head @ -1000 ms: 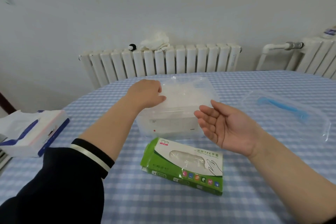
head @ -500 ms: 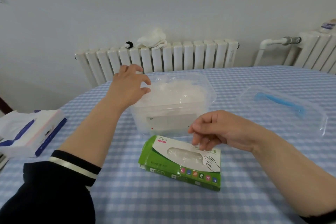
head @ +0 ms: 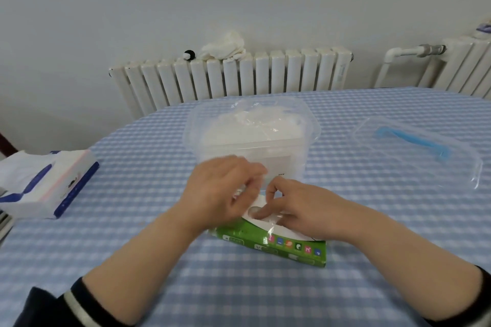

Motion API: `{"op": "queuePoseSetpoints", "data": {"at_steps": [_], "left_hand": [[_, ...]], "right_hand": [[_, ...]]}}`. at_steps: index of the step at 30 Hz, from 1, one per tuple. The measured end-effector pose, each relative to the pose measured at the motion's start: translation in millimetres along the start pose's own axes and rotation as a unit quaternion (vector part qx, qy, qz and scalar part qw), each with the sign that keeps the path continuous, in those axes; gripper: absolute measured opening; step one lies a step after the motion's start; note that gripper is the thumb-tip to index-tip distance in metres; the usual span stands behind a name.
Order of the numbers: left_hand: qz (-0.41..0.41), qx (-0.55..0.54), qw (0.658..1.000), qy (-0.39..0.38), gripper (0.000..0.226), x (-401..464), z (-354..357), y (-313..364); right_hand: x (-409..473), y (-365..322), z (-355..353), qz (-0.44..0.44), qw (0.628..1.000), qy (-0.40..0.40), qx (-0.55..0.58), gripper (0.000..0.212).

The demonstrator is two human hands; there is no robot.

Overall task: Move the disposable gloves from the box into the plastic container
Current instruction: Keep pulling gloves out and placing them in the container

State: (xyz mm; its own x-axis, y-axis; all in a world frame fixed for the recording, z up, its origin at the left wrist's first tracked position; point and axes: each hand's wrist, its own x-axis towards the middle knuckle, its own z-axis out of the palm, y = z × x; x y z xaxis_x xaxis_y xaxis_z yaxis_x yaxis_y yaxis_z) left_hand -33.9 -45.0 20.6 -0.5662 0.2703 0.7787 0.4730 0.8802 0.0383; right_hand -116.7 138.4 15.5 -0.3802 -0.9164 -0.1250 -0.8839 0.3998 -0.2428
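The green and white glove box (head: 281,245) lies flat on the checked tablecloth just in front of the clear plastic container (head: 305,146). A heap of thin clear gloves (head: 252,125) fills the container. Both my hands are over the box top. My right hand (head: 305,210) has thumb and forefinger curled at the box opening, pinching a bit of clear glove film (head: 271,223). My left hand (head: 220,194) is motion-blurred over the box's left end with bent fingers; its hold is unclear. The hands hide most of the opening.
The container's clear lid with a blue handle (head: 414,143) lies to the right. A soft tissue pack (head: 53,180) sits at the table's left edge. White radiators (head: 239,74) stand behind the table, a cloth (head: 223,45) draped on one.
My left hand has come off the container's rim and down onto the box. My right hand has dropped to the box opening and curled its fingers there.
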Motion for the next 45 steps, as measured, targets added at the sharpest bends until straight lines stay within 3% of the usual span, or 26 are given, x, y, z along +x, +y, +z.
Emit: {"op": "queuePoseSetpoints", "data": {"at_steps": [2, 5, 8, 10, 12, 16, 18, 22, 25, 28, 30, 31, 32, 34, 37, 39, 42, 45], "left_hand": [[-0.042, -0.002, 0.993, -0.113, 0.021, -8.7, 5.4, 4.8], [-0.173, -0.016, 0.939, -0.296, 0.057, -12.5, 7.2, 1.0], [-0.206, -0.041, 0.909, -0.361, 0.078, -18.2, 10.0, -4.2], [-0.224, -0.058, 0.9, -0.37, 0.083, -19.7, 10.4, -4.9], [-0.221, -0.07, 0.896, -0.379, 0.079, -18.9, 8.4, -3.1], [-0.212, -0.069, 0.891, -0.395, 0.065, -15.7, 4.4, -1.0], [-0.211, -0.069, 0.887, -0.405, 0.061, -15.9, 4.0, -0.8], [-0.227, -0.062, 0.883, -0.405, 0.059, -14.4, 2.5, 1.3], [-0.213, -0.092, 0.879, -0.416, 0.063, -15.0, -1.4, -1.3], [-0.291, -0.215, 0.825, -0.434, 0.06, -9.1, -4.3, -9.2], [-0.384, -0.383, 0.766, -0.345, 0.063, -3.9, -17.3, -8.3], [-0.442, -0.46, 0.715, -0.286, 0.078, 4.9, -22.3, -7.9], [-0.444, -0.52, 0.686, -0.249, 0.091, 12.3, -27.7, -9.2], [-0.42, -0.539, 0.703, -0.198, 0.092, 33.9, -36.9, -0.5], [-0.409, -0.442, 0.786, -0.142, 0.05, 61.7, -35.7, 10.3], [-0.403, -0.393, 0.816, -0.133, 0.033, 73.5, -25.9, 11.2], [-0.388, -0.311, 0.859, -0.123, 0.02, 89.7, -18.8, 6.9], [-0.409, -0.265, 0.868, -0.096, 0.024, 109.0, -14.9, -11.0]], "right_hand": [[0.5, 0.3, 1.3, 0.003, 1.0, 0.007, -0.018, 0.035], [3.3, 2.0, 5.5, -0.005, 0.999, 0.047, -0.018, 0.023], [7.7, 3.6, 14.7, -0.029, 0.994, 0.101, -0.012, 0.015], [9.5, 7.3, 18.8, -0.038, 0.993, 0.115, 0.011, 0.012], [8.7, 9.9, 16.6, -0.03, 0.987, 0.119, 0.104, 0.007], [6.3, 10.4, 3.1, 0.019, 0.933, 0.175, 0.314, 0.016], [4.9, 7.6, -5.5, 0.041, 0.876, 0.207, 0.434, 0.016], [-5.0, 3.0, -29.0, 0.049, 0.702, 0.256, 0.663, 0.026], [-13.4, 0.4, -44.5, 0.056, 0.643, 0.252, 0.721, 0.024], [-17.5, -1.3, -51.8, 0.067, 0.594, 0.246, 0.763, 0.025], [-17.6, -2.0, -53.3, 0.075, 0.591, 0.239, 0.767, 0.03], [-17.9, -1.6, -53.8, 0.075, 0.592, 0.235, 0.767, 0.03], [-18.4, -1.6, -54.3, 0.075, 0.595, 0.23, 0.767, 0.029], [-18.2, -1.5, -53.4, 0.074, 0.597, 0.217, 0.769, 0.028], [-17.4, -1.4, -51.7, 0.096, 0.598, 0.207, 0.768, 0.027], [-17.4, -1.6, -51.8, 0.12, 0.585, 0.204, 0.776, 0.027], [-16.8, 0.4, -54.9, 0.158, 0.55, 0.217, 0.791, 0.038], [-17.0, 5.4, -59.4, 0.152, 0.485, 0.234, 0.829, 0.064]]}}
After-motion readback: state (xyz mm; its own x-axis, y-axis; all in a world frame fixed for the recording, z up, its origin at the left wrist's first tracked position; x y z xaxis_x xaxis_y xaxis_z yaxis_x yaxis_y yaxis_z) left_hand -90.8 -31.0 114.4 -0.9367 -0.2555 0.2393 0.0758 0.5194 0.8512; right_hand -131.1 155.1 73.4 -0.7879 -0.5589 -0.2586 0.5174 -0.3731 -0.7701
